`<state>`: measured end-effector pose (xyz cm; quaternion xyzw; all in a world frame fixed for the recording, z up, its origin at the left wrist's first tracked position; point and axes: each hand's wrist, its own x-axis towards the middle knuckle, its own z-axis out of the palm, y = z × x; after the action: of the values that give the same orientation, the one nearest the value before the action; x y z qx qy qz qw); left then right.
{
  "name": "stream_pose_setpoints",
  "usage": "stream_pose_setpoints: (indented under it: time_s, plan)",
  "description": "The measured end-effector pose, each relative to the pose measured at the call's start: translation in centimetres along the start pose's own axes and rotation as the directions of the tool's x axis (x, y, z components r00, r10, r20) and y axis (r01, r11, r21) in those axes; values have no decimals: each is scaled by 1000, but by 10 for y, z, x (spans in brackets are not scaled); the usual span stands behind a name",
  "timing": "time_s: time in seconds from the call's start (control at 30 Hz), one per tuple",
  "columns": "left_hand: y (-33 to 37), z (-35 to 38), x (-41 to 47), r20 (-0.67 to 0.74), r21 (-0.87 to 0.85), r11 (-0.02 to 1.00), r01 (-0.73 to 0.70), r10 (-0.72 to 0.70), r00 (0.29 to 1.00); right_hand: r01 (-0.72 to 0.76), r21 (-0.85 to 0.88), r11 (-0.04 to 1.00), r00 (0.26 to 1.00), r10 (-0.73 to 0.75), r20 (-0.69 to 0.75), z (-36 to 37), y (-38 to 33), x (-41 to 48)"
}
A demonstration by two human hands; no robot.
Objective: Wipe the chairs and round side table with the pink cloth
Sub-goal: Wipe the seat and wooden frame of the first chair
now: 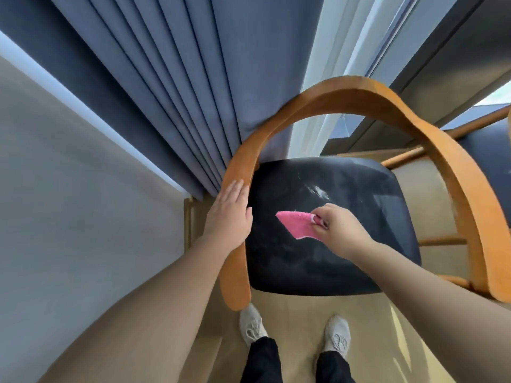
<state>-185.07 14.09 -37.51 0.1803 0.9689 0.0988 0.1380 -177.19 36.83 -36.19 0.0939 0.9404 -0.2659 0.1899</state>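
A person stands over a chair (318, 266) with a dark padded seat and a curved orange wooden frame (345, 89) that sweeps round the back and down both sides. The pink cloth (297, 223) lies on the seat, a little right of its middle, with 1 pointed corner stretched out to the left. The right hand (338, 233) holds the cloth's right edge, its grip narrow, with thumb and curled fingers pinching the fabric. The left hand (228, 214) rests flat on the left arm of the frame, its grip wide, with fingers straight and together, pointing away from the person.

Pale smears (318, 190) show on the seat just beyond the cloth (dust or glare, it is hard to say). A 2nd chair (486, 156) of the same make stands to the right, only partly in view. Blue pleated curtains (179, 78) hang behind the chair and touch the frame's back left curve, with a white sheer curtain (331, 51) beside them. A grey wall (69, 189) fills the left side. On the beige floor (290, 313) below the seat are the person's 2 pale shoes (251, 324) and dark trouser legs.
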Motion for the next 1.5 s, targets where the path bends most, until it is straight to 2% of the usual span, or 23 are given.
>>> stream_pose_setpoints:
  time_s: [0.1, 0.3, 0.37, 0.47, 0.5, 0.6, 0.67, 0.73, 0.83, 1.0, 1.1, 1.27, 1.4, 1.5]
  plan:
    - [-13, 22, 22, -16, 52, 999, 14, -13, 1000, 25, -15, 1000, 1000, -25, 3, 16, 11, 39]
    - [-21, 38, 23, -93, 50, 999, -2, 7, 996, 41, -40, 998, 992, -46, -118, 53, 14, 97]
    - [-22, 37, 23, -99, 47, 999, -6, 10, 995, 87, -69, 994, 994, -91, -62, 80, 18, 102]
    - [-23, 40, 24, -107, 39, 999, 2, 3, 994, 139, -200, 970, 972, -95, 216, 122, 28, 96]
    - [-24, 42, 24, -113, 36, 999, 2, 2, 994, 162, -227, 960, 961, -102, 257, 130, 31, 95]
    - [-25, 44, 25, -141, 21, 1000, -4, 7, 990, 264, -169, 950, 961, -243, 134, 144, 35, 103]
    - [-25, 44, 25, -148, 7, 1000, -6, 7, 989, 375, -197, 906, 927, -368, 74, 152, 36, 115]
    - [-26, 46, 25, -152, 5, 1000, -1, 2, 988, 450, -260, 854, 893, -429, 134, 168, 40, 124]
    - [-27, 47, 25, -149, 12, 1000, 2, -1, 989, 454, -383, 805, 890, -428, 155, 186, 46, 128]
    - [-28, 47, 26, -141, 41, 999, -21, 27, 990, 475, -444, 760, 879, -430, 205, 186, 53, 147]
    - [-28, 46, 26, -146, 61, 998, -31, 40, 989, 418, -419, 806, 908, -379, 176, 183, 48, 159]
    - [-29, 49, 26, -158, 61, 997, -53, 62, 985, 170, -372, 912, 981, -194, -27, 166, 33, 222]
    - [-29, 47, 26, -174, 31, 997, -64, 68, 982, 45, -353, 934, 983, -105, -152, 159, 22, 257]
    - [-28, 47, 26, -175, 36, 998, -61, 66, 982, 21, -345, 938, 979, -89, -182, 165, 16, 255]
